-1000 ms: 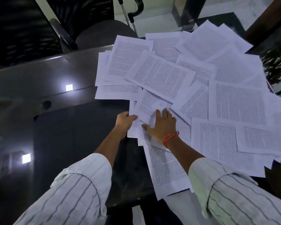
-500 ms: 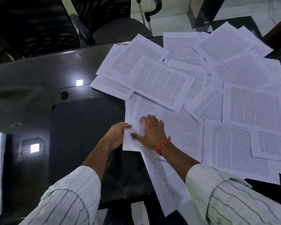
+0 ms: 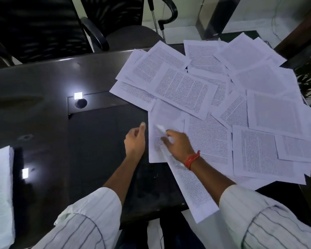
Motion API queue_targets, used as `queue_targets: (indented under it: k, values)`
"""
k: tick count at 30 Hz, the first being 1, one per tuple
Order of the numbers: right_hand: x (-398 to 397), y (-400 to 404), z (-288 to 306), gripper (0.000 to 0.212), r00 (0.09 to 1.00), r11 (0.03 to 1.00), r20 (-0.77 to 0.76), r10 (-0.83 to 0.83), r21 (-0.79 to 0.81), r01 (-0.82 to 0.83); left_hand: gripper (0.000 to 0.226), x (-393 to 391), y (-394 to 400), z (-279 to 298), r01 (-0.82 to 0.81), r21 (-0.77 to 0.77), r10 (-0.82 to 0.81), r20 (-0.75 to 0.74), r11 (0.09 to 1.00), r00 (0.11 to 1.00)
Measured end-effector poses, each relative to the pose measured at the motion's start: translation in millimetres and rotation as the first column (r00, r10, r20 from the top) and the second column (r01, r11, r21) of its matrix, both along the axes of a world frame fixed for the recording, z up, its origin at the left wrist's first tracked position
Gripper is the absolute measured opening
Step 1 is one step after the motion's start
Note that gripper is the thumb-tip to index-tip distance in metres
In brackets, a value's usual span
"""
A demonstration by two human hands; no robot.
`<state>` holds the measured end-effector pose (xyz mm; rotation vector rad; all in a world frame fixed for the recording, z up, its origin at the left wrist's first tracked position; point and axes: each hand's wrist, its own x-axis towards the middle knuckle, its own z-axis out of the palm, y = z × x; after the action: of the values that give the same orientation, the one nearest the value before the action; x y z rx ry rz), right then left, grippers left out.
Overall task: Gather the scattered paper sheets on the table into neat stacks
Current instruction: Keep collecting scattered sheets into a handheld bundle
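Since half a second ago the left hand has come off the paper edge it was pinching and now hovers over the bare dark desk, just left of the sheets, fingers loosely curled and holding nothing. Meanwhile the right hand has shifted from lying flat on the pile to curling around a sheet's edge; a blurred, lifted fold of white paper shows at its fingertips, so it appears to be gripping that sheet, though motion blur hides exactly how. A red-orange thread band circles the right wrist.

Scattered paper sheets printed with dense text cover the right half of the desk, overlapping at many angles and reaching to its far and right edges. One long sheet runs from under the right forearm toward the near edge and overhangs it. Well apart from these, at the far left of the view, a squared stack of sheets lies on the desk, cut off by the frame.

Both forearms emerge from white striped sleeves. Two bright square reflections glint on the glossy desk surface. Beyond the far edge stands a black office chair.
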<state>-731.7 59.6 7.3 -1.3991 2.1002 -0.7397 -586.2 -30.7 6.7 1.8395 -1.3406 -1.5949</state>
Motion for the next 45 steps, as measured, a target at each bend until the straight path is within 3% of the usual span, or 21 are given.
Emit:
queue_targets:
  k: [2,5,8,10,12,14,18,21,24,27,30,32,34,36,39,42,45]
  values:
    - [26,10,3,0.026,0.98,0.979,0.003,0.201,0.047,-0.201,0.051,3,-9,4,-0.031,0.165,0.061,-0.179,0.986,0.982]
    - [48,22,7,0.029,0.971,0.967,0.049,0.234,0.091,-0.238,0.025,14,-14,3,0.057,0.355,0.013,-0.192,0.933,0.981]
    - [39,28,3,0.042,0.993,0.992,0.004,-0.116,0.044,0.116,0.005,32,-11,-7,0.072,0.29,-0.057,-0.061,0.954,0.996]
    - [15,29,-8,0.06,0.917,0.929,-0.23,-0.327,0.1,0.356,0.012,43,-5,-9,0.064,0.271,-0.059,-0.026,0.961,0.998]
    - [-8,31,-18,0.084,0.869,0.806,-0.372,-0.327,0.37,0.462,0.012,51,1,-13,0.076,0.286,-0.065,-0.046,0.955,0.997]
    - [-19,31,-27,0.096,0.879,0.709,-0.371,-0.298,0.531,0.465,0.01,55,8,-15,0.066,0.304,-0.045,-0.074,0.95,0.996]
    - [-21,33,-49,0.072,0.818,0.701,-0.541,-0.194,0.507,0.501,0.01,60,16,-21,0.072,0.322,-0.043,-0.097,0.944,0.994]
    - [-33,37,-39,0.051,0.777,0.746,-0.617,-0.121,0.46,0.482,0.012,56,20,-21,0.085,0.316,-0.054,-0.107,0.945,0.993]
    - [-25,38,-9,0.041,0.842,0.837,-0.534,-0.074,0.426,0.344,0.015,54,22,-16,0.112,0.317,-0.079,-0.114,0.942,0.99]
    - [31,42,9,0.035,0.924,0.913,-0.373,0.079,0.4,0.083,0.008,50,29,-12,0.1,0.352,-0.036,-0.186,0.931,0.982]
    - [87,48,11,0.028,0.951,0.915,-0.21,0.226,0.382,-0.133,0.044,41,31,-4,0.071,0.46,0.128,-0.386,0.885,0.914]
    - [102,48,9,0.025,0.96,0.924,-0.172,0.223,0.35,-0.152,0.052,41,28,-5,0.051,0.487,0.184,-0.424,0.872,0.887]
    - [107,48,9,0.027,0.977,0.928,-0.09,0.192,0.339,-0.152,0.036,44,27,-13,0.007,0.46,0.148,-0.301,0.888,0.942]
    - [104,49,13,0.041,0.986,0.926,0.066,0.152,0.34,-0.166,0.018,49,27,-21,-0.015,0.405,0.081,-0.147,0.914,0.986]
    - [79,53,14,0.059,0.982,0.958,0.173,-0.07,0.287,0.018,0.014,54,29,-22,0.01,0.406,0.046,-0.128,0.914,0.991]
    - [21,50,-10,0.053,0.962,0.949,-0.116,-0.249,0.171,0.266,0.013,60,29,-21,0.014,0.409,0.046,-0.134,0.912,0.99]
    - [-34,41,-31,0.071,0.886,0.881,-0.409,-0.219,0.308,0.36,0.013,69,29,-19,0.02,0.389,0.024,-0.108,0.921,0.994]
